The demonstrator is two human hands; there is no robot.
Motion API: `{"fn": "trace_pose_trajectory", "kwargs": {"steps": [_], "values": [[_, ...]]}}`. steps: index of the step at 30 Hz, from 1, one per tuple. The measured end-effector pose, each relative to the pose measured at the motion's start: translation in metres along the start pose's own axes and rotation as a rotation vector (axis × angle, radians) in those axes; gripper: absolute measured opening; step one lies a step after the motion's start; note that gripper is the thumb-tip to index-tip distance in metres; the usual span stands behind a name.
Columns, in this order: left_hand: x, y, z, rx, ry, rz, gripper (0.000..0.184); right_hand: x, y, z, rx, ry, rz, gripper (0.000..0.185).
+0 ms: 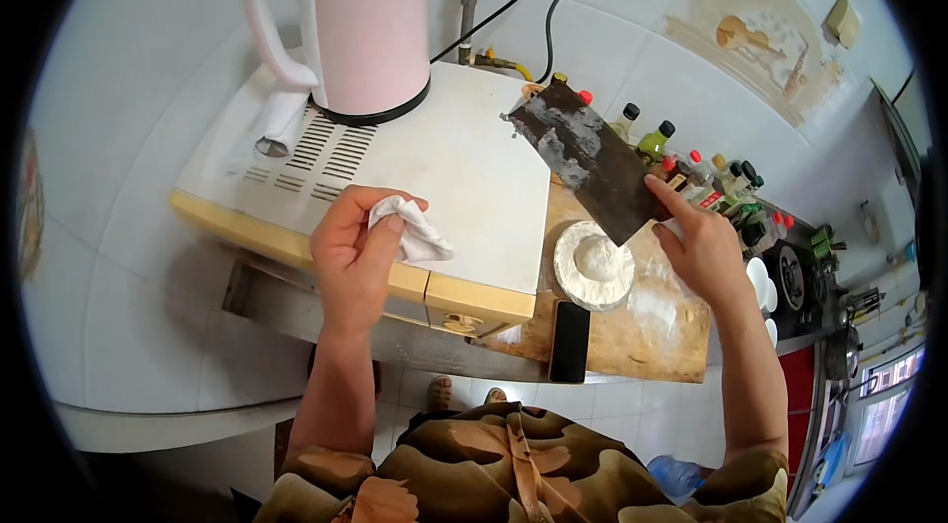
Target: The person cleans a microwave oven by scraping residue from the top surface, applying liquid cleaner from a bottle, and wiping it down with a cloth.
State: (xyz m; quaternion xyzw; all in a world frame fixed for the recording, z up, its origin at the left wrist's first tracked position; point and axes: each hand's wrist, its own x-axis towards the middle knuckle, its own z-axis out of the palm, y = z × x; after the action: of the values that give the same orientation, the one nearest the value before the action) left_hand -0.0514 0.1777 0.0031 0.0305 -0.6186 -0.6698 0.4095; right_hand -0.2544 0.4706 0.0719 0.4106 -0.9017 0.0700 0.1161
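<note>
As I look down through the head camera, left hand [354, 251]: one, nearly closed, thumb and fingers pinching one crumpled white cloth [423, 235] just over the front of the white appliance.
Right hand [703, 251]: one, closed round the near end of one blade, index finger laid straight on its face; I cannot see the other fingertips.
Blade [597, 162]: one, dark, broad and rectangular, smeared with pale residue toward its far end; it slants between the white appliance and the bottles, its near corner overlapping the plate in my view. I cannot tell the height between them.
Plate [592, 306]: one, spread with white flour, one round pale lump [598, 258] in it.
Phone [570, 342]: one, its screen dark, lying at the edge of the board just below the plate.
Wooden board [632, 357]: one, dusted with flour near the right wrist.
White appliance [489, 167]: one, slotted on top, yellowish along the front, bearing one pink kettle [370, 19].
Bottles [656, 140]: more than six along the wall, caps red or dark; their labels are too small for me to read.
Wall picture [750, 34]: one violin among pale markings.
</note>
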Motion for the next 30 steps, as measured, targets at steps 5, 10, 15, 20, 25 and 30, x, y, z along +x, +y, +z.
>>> {"fn": "trace_pose_trajectory", "kwargs": {"steps": [5,10,15,20,25,30], "values": [[-0.002,0.001,0.004,-0.005,0.022,-0.041,0.012,0.002,-0.004,0.004,0.022,0.026,0.038,0.058],[-0.002,-0.001,0.000,0.008,-0.002,-0.013,0.012,0.010,-0.007,0.003,0.011,-0.031,0.069,0.057],[-0.002,0.001,0.000,0.029,-0.015,-0.027,0.012,0.009,-0.006,0.003,-0.001,-0.023,0.020,0.058],[-0.001,0.001,0.001,0.031,-0.007,-0.020,0.013,0.008,-0.012,-0.003,-0.005,-0.042,0.014,0.058],[-0.001,-0.002,-0.001,0.001,0.010,-0.037,0.013,0.010,-0.010,-0.001,0.002,-0.016,0.050,0.056],[0.001,-0.004,-0.002,0.008,0.010,-0.039,0.013,0.009,-0.005,-0.002,0.033,-0.032,0.064,0.056]]}}
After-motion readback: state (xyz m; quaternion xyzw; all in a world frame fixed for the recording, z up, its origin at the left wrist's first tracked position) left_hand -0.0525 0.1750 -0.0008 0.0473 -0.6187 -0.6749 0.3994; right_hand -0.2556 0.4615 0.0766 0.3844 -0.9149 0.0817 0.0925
